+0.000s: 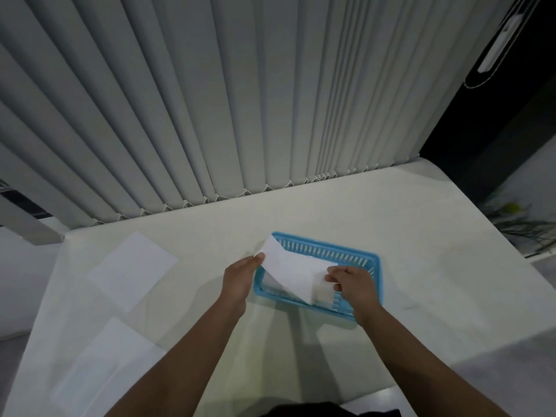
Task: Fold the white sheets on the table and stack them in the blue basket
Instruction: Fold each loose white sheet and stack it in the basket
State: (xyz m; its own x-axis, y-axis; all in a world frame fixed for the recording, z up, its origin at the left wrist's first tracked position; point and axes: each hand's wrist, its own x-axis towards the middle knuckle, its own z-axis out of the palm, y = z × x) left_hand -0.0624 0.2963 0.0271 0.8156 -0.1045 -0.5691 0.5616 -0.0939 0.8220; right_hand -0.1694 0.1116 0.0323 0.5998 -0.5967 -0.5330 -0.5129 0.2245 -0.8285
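Observation:
A blue slotted basket sits on the white table straight ahead. Over it I hold a folded white sheet, tilted with its far corner raised. My left hand pinches the sheet's left edge. My right hand pinches its right end above the basket's right half. Something pale lies inside the basket beneath the sheet, mostly hidden. One flat white sheet lies at the left of the table, and another white sheet lies nearer me at the lower left.
Grey vertical blinds hang along the table's far edge. A dark gap and some green leaves lie past the table's right edge. A grey ledge juts in at the far left.

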